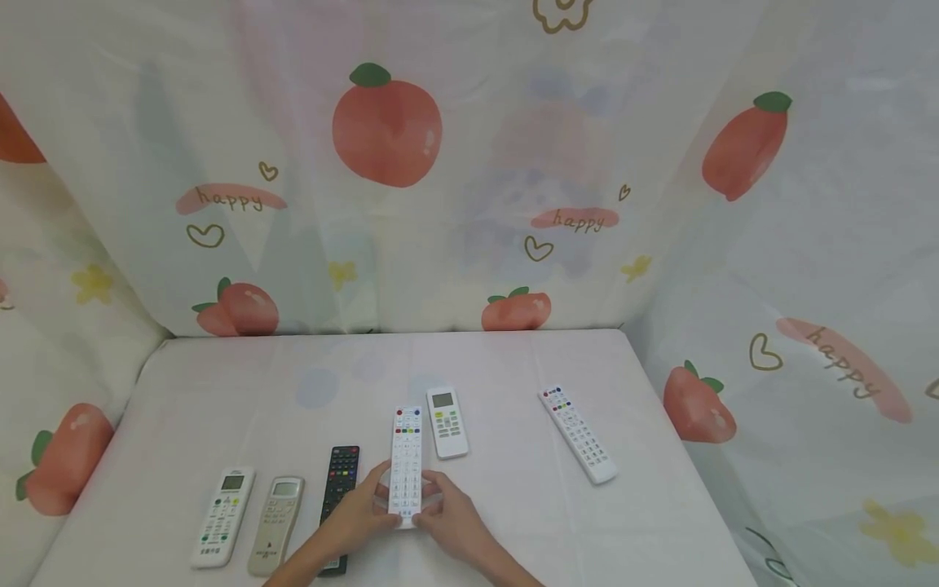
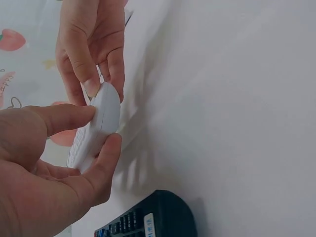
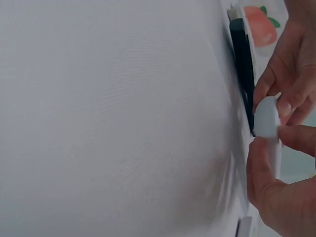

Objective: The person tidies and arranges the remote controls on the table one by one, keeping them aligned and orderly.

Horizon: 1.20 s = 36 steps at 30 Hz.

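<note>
Both hands hold a long white remote control [image 1: 407,465] at its near end, buttons facing up. On its left edge the left hand [image 1: 358,512] grips it, thumb on top and fingers beneath. From the opposite edge the right hand [image 1: 456,515] pinches it the same way. In the left wrist view the white remote [image 2: 102,118] is raised off the cloth, with its rounded end toward the camera. A black remote [image 1: 340,481] lies partly hidden under the left hand and forearm.
Left of the hands lie a white remote with a small screen [image 1: 223,518] and a beige remote [image 1: 275,526]. A short white remote [image 1: 447,422] lies behind the held one. Another long white remote [image 1: 578,434] rests at the right. Fruit-printed sheets [image 1: 440,244] wall the table.
</note>
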Each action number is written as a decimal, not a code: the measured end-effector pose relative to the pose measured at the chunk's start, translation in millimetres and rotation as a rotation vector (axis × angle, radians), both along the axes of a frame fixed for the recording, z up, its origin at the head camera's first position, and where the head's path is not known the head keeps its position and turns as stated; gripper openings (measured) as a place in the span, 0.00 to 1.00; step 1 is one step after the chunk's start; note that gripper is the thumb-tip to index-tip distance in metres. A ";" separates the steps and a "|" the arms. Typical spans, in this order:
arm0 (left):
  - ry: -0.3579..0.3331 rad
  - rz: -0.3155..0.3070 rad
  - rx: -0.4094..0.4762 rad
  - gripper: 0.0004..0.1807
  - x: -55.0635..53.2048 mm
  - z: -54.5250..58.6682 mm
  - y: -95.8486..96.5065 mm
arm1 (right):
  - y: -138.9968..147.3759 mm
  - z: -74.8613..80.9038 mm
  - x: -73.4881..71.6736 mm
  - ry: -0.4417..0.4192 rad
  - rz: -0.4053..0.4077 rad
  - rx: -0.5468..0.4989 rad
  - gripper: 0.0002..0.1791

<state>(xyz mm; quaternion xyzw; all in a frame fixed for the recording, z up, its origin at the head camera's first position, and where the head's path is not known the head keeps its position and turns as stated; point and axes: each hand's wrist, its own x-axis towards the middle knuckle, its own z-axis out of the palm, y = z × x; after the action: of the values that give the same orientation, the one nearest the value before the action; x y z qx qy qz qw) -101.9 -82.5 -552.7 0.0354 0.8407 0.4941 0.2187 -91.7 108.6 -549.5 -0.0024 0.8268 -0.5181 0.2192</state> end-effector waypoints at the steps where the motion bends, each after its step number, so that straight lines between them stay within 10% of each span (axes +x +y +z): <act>1: -0.005 -0.003 0.003 0.51 1.5 -0.8 -0.1 | 0.3 -1.2 1.5 0.001 0.004 0.005 0.37; 36: -0.095 -0.039 -0.018 0.47 29.0 -12.1 5.4 | 8.6 -15.7 23.4 -0.115 0.082 -0.083 0.32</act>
<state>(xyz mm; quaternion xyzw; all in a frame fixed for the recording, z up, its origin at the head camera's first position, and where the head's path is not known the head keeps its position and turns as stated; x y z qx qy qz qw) -72.8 -77.0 -564.8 0.0263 0.8329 0.4834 0.2681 -68.3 117.2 -565.2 -0.0156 0.7900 -0.5416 0.2871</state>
